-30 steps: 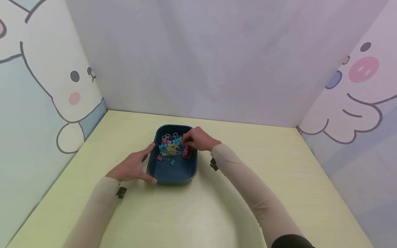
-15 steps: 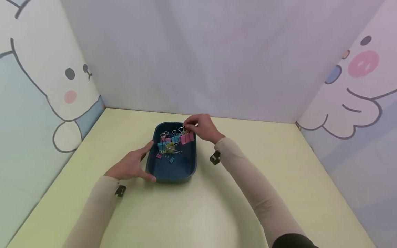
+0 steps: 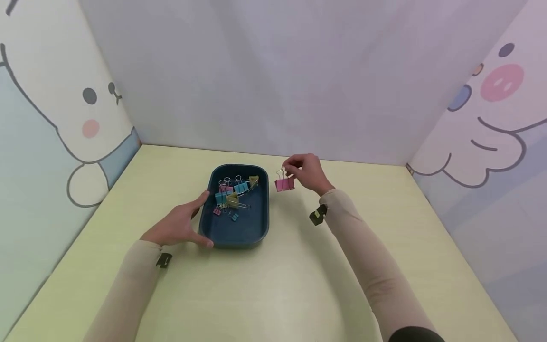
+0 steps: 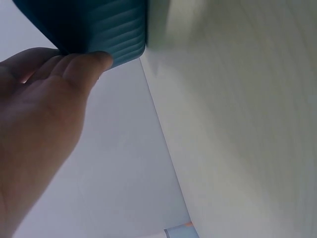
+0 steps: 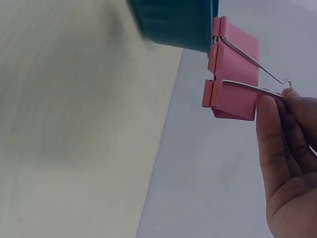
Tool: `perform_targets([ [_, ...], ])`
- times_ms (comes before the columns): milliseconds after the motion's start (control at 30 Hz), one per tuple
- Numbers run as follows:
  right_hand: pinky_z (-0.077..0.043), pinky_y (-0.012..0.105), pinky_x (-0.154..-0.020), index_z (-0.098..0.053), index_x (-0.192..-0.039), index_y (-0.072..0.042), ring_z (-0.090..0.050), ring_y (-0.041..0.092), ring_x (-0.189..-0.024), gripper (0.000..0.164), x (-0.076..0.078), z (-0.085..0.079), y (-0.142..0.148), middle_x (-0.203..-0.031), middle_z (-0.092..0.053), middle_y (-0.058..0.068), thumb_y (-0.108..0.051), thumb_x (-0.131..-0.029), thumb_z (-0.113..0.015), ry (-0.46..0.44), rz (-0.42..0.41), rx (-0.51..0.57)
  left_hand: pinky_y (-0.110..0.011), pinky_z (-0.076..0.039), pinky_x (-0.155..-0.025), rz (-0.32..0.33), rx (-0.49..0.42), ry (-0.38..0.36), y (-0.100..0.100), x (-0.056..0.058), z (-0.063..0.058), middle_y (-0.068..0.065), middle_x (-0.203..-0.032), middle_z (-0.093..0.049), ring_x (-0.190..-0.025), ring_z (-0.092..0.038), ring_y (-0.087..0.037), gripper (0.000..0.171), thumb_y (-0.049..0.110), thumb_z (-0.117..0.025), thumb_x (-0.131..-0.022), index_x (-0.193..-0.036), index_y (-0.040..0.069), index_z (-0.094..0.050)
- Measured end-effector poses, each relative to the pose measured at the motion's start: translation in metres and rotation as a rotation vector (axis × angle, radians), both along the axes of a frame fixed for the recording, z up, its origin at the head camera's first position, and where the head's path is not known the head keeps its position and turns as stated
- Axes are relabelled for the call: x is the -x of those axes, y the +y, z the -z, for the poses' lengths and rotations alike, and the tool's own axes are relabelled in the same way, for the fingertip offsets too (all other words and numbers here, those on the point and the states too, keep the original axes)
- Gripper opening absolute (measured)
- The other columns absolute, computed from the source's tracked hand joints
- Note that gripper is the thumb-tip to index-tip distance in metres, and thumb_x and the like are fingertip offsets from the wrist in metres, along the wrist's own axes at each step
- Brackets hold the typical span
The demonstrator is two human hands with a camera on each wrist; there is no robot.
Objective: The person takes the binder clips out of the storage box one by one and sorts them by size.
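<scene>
A dark blue tray [image 3: 234, 235] sits on the table, holding several binder clips in blue, yellow and pink. Against its left side rests my left hand [image 3: 179, 222], thumb by the near corner and fingers along the rim. The left wrist view has that hand [image 4: 47, 106] touching the tray's ribbed outer wall [image 4: 119, 32]. To the right of the tray, my right hand [image 3: 308, 173] pinches a large pink binder clip [image 3: 285, 184] by its wire handles, above the table. In the right wrist view the clip's pink body [image 5: 237, 74] hangs clear of the fingers.
Inside the tray, a yellow clip [image 3: 254, 182] lies at the far right corner and a small blue clip [image 3: 234, 217] nearer the middle. The pale table [image 3: 342, 237] meets a grey-white backdrop [image 3: 256, 85] behind, with cartoon-printed panels on both sides.
My right hand has lifted the pink binder clip out of the tray and carried it right, past the rim. The left hand has stayed against the tray.
</scene>
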State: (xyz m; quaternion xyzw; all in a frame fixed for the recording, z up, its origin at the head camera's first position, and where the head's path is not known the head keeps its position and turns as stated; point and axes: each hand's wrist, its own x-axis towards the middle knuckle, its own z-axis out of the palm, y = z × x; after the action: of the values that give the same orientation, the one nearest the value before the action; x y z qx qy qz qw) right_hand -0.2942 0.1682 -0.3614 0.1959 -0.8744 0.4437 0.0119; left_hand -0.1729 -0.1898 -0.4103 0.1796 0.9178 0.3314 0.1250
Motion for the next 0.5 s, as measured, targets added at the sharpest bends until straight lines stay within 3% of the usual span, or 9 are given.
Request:
perform_targets([
  [100,-0.065,0.031,-0.070,-0.074,-0.103,0.003,-0.071,0.025,-0.082,0.014,0.001,0.011,0.004,-0.098,-0.074,0.022,-0.005,-0.097,-0.064,-0.047,0.032,-0.001,-0.065,-0.031,-0.119,-0.006,0.006,0.002,-0.002,-0.002,-0.001,-0.022,-0.168,-0.016,-0.151,-0.024,-0.049,0.137,0.050,-0.093,-0.063,-0.162,0.007,-0.008],
  [333,-0.065,0.048,-0.077,-0.075,-0.100,0.001,-0.073,0.023,-0.077,0.014,0.006,0.038,0.008,-0.093,-0.074,0.021,-0.004,-0.097,-0.062,-0.147,0.085,0.002,-0.063,-0.034,-0.118,-0.008,0.001,0.004,-0.002,-0.004,0.001,-0.023,-0.168,-0.016,-0.150,-0.028,-0.049,0.136,0.049,-0.092,-0.065,-0.162,0.006,-0.008],
  [500,-0.065,0.045,-0.077,-0.075,-0.102,0.001,-0.073,0.021,-0.076,0.015,0.005,0.047,0.011,-0.093,-0.073,0.020,-0.006,-0.098,-0.062,-0.188,0.109,-0.024,-0.063,-0.035,-0.117,0.002,-0.011,0.021,0.000,-0.004,0.001,-0.024,-0.167,-0.018,-0.149,-0.029,-0.050,0.135,0.047,-0.093,-0.064,-0.161,0.004,-0.010],
])
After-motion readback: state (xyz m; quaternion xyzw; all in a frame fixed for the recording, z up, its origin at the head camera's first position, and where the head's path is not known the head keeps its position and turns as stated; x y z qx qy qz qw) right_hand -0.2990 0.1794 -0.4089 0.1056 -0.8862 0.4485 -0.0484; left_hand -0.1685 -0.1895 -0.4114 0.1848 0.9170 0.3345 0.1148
